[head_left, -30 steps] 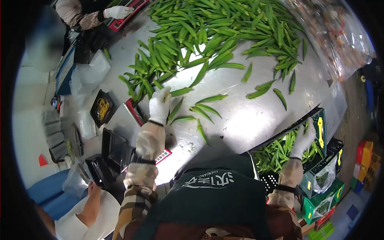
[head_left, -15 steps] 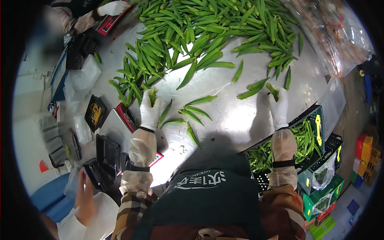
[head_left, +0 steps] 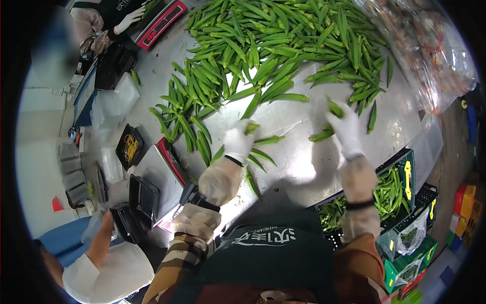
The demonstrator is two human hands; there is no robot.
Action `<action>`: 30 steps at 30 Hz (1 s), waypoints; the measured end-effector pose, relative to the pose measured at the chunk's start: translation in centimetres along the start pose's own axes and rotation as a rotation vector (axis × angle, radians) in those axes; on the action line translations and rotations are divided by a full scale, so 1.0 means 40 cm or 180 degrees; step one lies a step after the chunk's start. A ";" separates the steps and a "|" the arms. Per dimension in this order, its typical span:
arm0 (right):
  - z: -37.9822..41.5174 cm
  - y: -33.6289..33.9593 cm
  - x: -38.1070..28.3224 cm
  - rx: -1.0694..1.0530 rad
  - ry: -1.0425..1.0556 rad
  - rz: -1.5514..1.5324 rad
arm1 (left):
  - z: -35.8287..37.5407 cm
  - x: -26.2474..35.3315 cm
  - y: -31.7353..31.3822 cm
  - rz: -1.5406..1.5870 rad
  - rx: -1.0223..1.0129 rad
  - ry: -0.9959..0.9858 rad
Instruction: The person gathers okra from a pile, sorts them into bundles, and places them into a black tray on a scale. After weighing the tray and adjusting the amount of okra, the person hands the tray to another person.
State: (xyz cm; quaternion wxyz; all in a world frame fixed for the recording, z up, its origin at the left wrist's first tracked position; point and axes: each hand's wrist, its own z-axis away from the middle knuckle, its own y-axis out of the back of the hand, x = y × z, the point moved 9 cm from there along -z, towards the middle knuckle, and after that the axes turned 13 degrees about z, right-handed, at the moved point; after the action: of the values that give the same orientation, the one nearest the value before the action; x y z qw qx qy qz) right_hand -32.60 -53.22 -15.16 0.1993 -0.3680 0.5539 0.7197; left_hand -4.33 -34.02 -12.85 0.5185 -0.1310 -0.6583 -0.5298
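Note:
Loose green okra pods lie heaped over the far part of a shiny metal table. My left hand, in a white glove, is closed on an okra pod whose end sticks out past the fingers. Several single pods lie under and around this hand, one just right of the fingers. Also gloved in white, my right hand pinches another okra pod between thumb and fingers. Right beside its thumb, a further pod rests on the metal.
A crate of okra stands at the near right, above stacked crates. To the left are a red-edged scale, black trays and a tray of rubber bands. Plastic-wrapped goods fill the far right. Two people work at left.
My left hand has moved right, from the pile's left edge to the loose pods. My right hand has shifted slightly left, still holding okra. A co-worker's gloved hand has moved off the far scale's display.

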 end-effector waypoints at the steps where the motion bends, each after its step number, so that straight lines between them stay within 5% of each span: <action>1: 0.058 0.113 -0.040 -0.0179 -0.0122 -0.0186 | -0.020 -0.044 0.024 -0.0071 0.0133 -0.0028; 3: 0.146 0.274 0.058 -0.0934 -0.0558 0.1247 | -0.083 -0.126 0.067 -0.0194 0.0437 -0.0091; 5: 0.194 0.436 0.172 -0.0154 -0.0537 0.2420 | -0.125 -0.117 0.060 -0.0160 0.0539 -0.0085; 6: 0.177 0.422 0.121 -0.0032 -0.0617 0.1964 | -0.144 -0.106 0.054 -0.0147 0.0595 -0.0093; 8: 0.128 0.366 -0.029 0.0213 -0.0748 0.1022 | -0.165 -0.023 -0.006 -0.0875 0.0520 -0.0709; 9: 0.078 0.279 0.052 0.0478 -0.0242 0.0028 | -0.164 0.019 -0.031 -0.1275 0.0430 -0.0939; 10: 0.051 0.201 -0.098 0.0071 0.0040 0.0776 | -0.168 0.032 -0.031 -0.1034 0.0294 -0.0592; 11: 0.010 0.090 -0.068 -0.0079 0.0267 0.0933 | -0.165 0.058 -0.023 -0.0792 0.0159 -0.0252; 12: -0.016 -0.015 -0.074 -0.0069 0.0306 0.0174 | -0.164 0.056 -0.023 -0.0549 0.0023 0.0081; 13: -0.040 -0.085 -0.172 -0.0001 0.1299 0.0866 | -0.170 0.044 -0.036 -0.0683 -0.0211 0.0115; 15: -0.067 -0.213 -0.192 -0.0162 0.1487 0.1407 | -0.192 -0.021 -0.060 -0.0955 -0.0703 0.0181; 16: -0.074 -0.266 -0.182 -0.0393 0.1283 0.1968 | -0.213 -0.018 -0.038 0.0187 -0.0501 0.0094; 19: -0.052 -0.331 -0.171 -0.1446 0.1341 0.2556 | -0.272 0.051 0.044 0.0491 0.0112 0.0127; 20: -0.053 -0.310 -0.195 -0.1459 0.1587 0.1835 | -0.318 -0.003 0.032 0.0493 0.0092 0.0169; 23: -0.181 -0.218 -0.266 -0.0934 0.0943 0.0507 | -0.387 0.057 0.010 -0.0744 0.0778 -0.0167; 24: -0.233 -0.179 -0.321 -0.0758 0.0608 0.0731 | -0.421 0.065 -0.033 -0.0657 0.0527 -0.0333; 25: -0.290 -0.172 -0.365 -0.0229 0.0946 0.1092 | -0.438 0.065 -0.070 -0.0536 0.0152 0.0300; 26: -0.332 -0.173 -0.396 0.0307 0.1272 0.1442 | -0.456 0.057 -0.108 -0.0598 0.0175 0.0014; 28: -0.402 -0.242 -0.402 0.0386 0.1572 0.1944 | -0.464 0.085 -0.148 -0.1097 0.0176 -0.0571; 30: -0.428 -0.301 -0.377 0.0306 0.1661 0.2561 | -0.453 0.065 -0.158 -0.0758 -0.0099 -0.0400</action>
State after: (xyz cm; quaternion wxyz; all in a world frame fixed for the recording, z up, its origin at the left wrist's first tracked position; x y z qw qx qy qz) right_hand -9.16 -63.89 -13.64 -0.2238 -0.2832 0.7165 0.5970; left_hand -0.17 -52.65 -16.05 0.4076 -0.0928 -0.6921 -0.5885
